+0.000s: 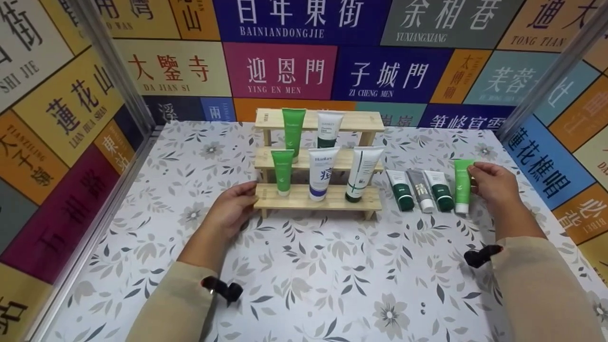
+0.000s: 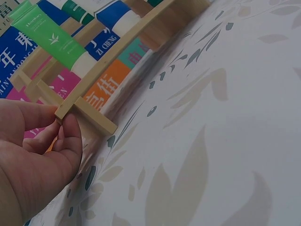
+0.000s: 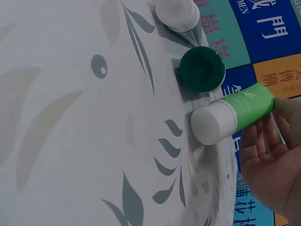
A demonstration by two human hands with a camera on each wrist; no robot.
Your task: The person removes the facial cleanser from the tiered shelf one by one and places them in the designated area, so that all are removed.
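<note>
A three-step wooden display rack [image 1: 339,204] stands on the table, and my left hand [image 1: 232,208] pinches the left end of its lowest step. In the left wrist view that thumb and fingers meet on the corner of the wood. At the right, my right hand [image 1: 496,184] holds a green squeeze tube [image 1: 462,185] by its upper flat end. The tube's white cap [image 3: 211,123] points toward the person, at the end of a row. Beside it lie a white-and-green tube [image 1: 438,190], a grey tube [image 1: 420,190] and another white-and-green tube [image 1: 401,190].
On the rack's lowest step stand a green tube [image 1: 283,171], a white-and-blue tube [image 1: 323,171] and a white tube with a green cap [image 1: 363,171]. Behind them are a taller green tube [image 1: 293,128] and a white-and-green tube [image 1: 328,126]. Panels with lettering [image 1: 280,71] enclose the floral-covered table [image 1: 304,285].
</note>
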